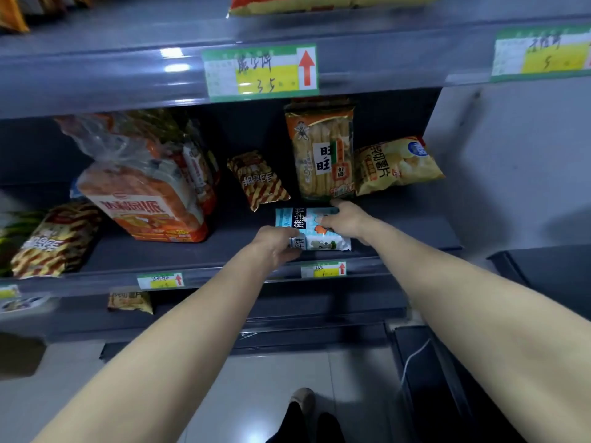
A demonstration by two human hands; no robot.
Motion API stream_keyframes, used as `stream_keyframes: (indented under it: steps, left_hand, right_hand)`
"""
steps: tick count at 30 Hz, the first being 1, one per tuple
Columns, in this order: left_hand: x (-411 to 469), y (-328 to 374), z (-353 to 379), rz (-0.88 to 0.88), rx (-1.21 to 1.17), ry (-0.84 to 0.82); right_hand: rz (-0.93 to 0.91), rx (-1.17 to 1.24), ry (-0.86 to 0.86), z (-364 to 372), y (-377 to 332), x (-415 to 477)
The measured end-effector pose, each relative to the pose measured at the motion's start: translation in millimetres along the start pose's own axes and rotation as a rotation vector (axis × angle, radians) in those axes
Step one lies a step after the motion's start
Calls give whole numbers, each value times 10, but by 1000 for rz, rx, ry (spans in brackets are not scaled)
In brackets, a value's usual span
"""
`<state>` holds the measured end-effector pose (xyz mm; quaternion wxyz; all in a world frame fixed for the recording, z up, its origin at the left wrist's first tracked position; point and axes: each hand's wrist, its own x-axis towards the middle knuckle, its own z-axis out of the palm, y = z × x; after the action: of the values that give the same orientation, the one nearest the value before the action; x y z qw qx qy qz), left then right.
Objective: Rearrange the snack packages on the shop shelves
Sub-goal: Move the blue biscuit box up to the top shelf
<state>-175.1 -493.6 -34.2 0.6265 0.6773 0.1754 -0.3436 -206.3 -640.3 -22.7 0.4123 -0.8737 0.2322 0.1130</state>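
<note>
A light blue and white snack packet lies flat on the middle shelf, near its front edge. My left hand grips the packet's near left corner. My right hand holds its right side, fingers over the top edge. Behind the packet an orange rice cracker bag stands upright. A yellow crisp bag leans to its right. A small striped red and yellow packet lies tilted to its left.
A big orange bread-like bag fills the shelf's left middle, with a striped packet at the far left. A yellow packet sits on the shelf below. The upper shelf carries price labels. Grey wall stands to the right.
</note>
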Motion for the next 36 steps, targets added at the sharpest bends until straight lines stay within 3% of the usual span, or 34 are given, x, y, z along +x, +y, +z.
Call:
stream_keyframes:
  steps: [6,10,15,23,29,36]
  left_hand:
    - [-6,-7,22,5,-49,31]
    - [-84,-3,14,53,-41,53]
    - [-256,-23,-12,180,-175,114]
    - [-872,154,28,328,-139,159]
    - [-1456,206,96,377,-96,64]
    - [-2108,284,237,554,6,10]
  right_hand:
    - [44,-94,26,42,28,-2]
    - [75,-75,-43,49,61,-74]
    - [60,30,39,-9,-17,-227]
    - [-15,12,-51,-198,-101,-775]
    - [-75,21,-102,-544,-289,-1428]
    - [-188,-9,-11,-881,-464,-2061]
